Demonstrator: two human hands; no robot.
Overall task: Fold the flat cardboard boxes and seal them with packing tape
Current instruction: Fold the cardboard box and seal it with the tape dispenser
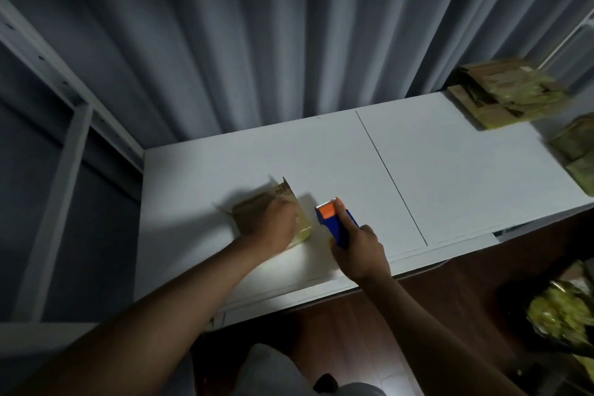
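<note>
Grey-clad knees (279, 370) sit at the bottom edge, partly cut off, above dark wood flooring (353, 325). On the smooth white table (450, 170), the right hand (361, 254) grips a blue-and-orange tape dispenser (337, 219). Just beside it, the left hand (276, 223) presses on a small brown cardboard box (254, 206), one flap raised; its fingers are blurred. Stacked flat boxes (504, 96) blur at the far right corner before pleated grey curtains (257, 42).

A white table (450, 170) bears a small cardboard box (254, 206) and, far right, stacked flattened boxes (508, 96).
</note>
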